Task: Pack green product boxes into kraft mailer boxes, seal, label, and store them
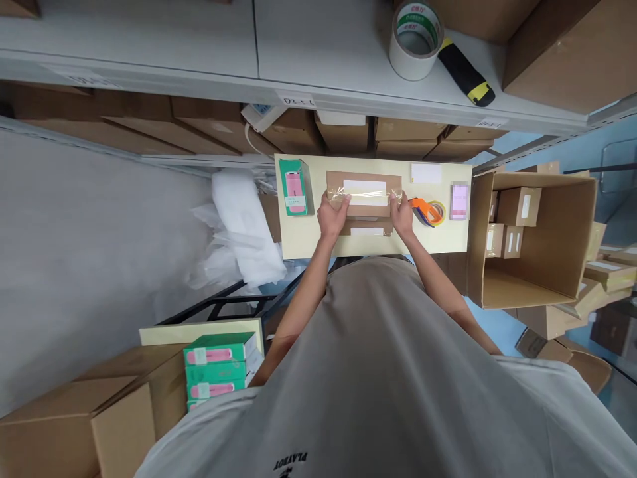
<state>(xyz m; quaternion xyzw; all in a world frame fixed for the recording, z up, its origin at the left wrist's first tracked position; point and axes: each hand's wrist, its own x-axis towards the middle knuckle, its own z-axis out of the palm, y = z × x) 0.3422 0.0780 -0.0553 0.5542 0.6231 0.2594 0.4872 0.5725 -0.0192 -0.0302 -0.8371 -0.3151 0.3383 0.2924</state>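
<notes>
Between both hands is a brown cardboard box [365,211] with a white label and a shiny strip of clear tape across it. My left hand [333,215] grips its left end, thumb on top near the label. At the right end my right hand [401,215] holds it the same way. Just below it on the table lies another brown box [345,230] with a white label. A green box with a pink bottle picture [294,188] stands left of my left hand. Close to my right hand is an orange tape dispenser [426,211] with a yellow roll.
The cream table [303,239] also bears a white label stack [426,173] and a phone [458,201]. A large open carton [535,289] with several small boxes stands right. Above is a shelf [318,53] with a tape roll [416,41] and a cutter [465,72]. Bubble wrap [246,226] hangs left.
</notes>
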